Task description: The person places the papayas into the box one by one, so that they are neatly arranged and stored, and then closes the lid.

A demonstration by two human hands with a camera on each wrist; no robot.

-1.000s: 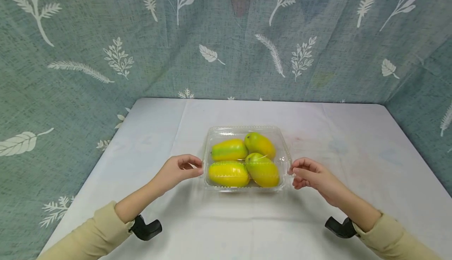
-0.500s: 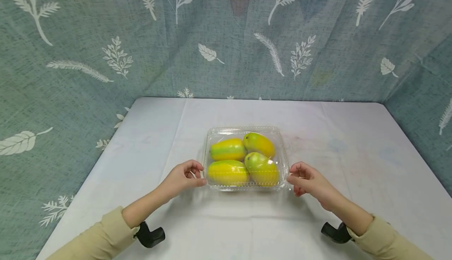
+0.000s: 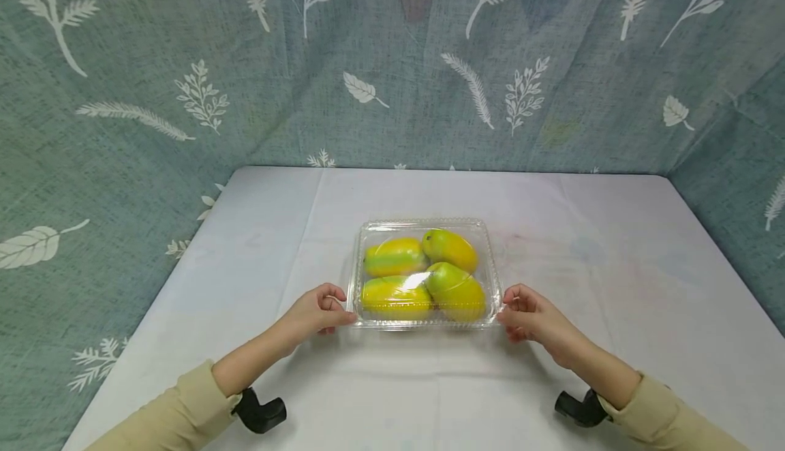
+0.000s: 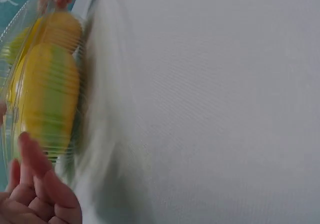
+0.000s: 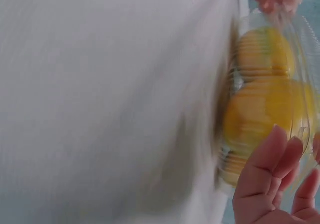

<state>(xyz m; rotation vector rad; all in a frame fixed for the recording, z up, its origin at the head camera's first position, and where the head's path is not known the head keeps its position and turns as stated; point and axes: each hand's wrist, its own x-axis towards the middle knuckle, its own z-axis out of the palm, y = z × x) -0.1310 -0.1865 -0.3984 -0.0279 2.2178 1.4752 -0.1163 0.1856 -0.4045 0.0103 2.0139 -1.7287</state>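
A clear plastic clamshell box (image 3: pixel 429 226) stands in the middle of the white table, its lid down over several yellow-green mangoes (image 3: pixel 395 298). At its front left corner my left hand (image 3: pixel 315 313) pinches the rim, thumb on top and fingers curled. The front right corner is pinched in the same way by my right hand (image 3: pixel 536 321). In the left wrist view, the left thumb and fingers (image 4: pixel 37 164) lie against the box's end. The right wrist view has the right fingers (image 5: pixel 265 159) at the opposite end, the mangoes (image 5: pixel 265 104) blurred through the plastic.
A white cloth covers the table (image 3: pixel 429 396). Behind it and at both sides hangs a green-blue curtain (image 3: pixel 392 63) with white leaf prints. Black wrist mounts (image 3: pixel 260 410) stick out below both sleeves.
The lid's front edge has come down and toward me onto the box. Both hands have moved slightly nearer to me with it, to the front corners. The mangoes stay in place.
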